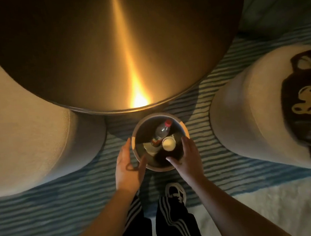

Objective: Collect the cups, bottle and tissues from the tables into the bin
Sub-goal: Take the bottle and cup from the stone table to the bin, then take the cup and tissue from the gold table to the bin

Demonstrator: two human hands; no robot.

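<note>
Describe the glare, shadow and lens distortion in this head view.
Head view: a bright streak of glare runs down the round table, flaring at its near edge; the bin interior is deep in shadow; wide-angle distortion bows the seats' edges; the room is dim overall.

- Place: a home living room or lounge, dimly lit with warm light.
- Table (93,53): large, round, dark brushed top carrying a bright yellow streak of reflected light.
- Seats: two pale, rounded upholstered pieces, one (27,128) at the left of the table, one (253,114) at the right.
- Throw (305,95): dark, with a cream cartoon figure, draped over the right seat.
- Rug (46,210): blue and white stripes, under the furniture.
- Bin (181,125): small, round, standing on the rug by the table edge.
</note>
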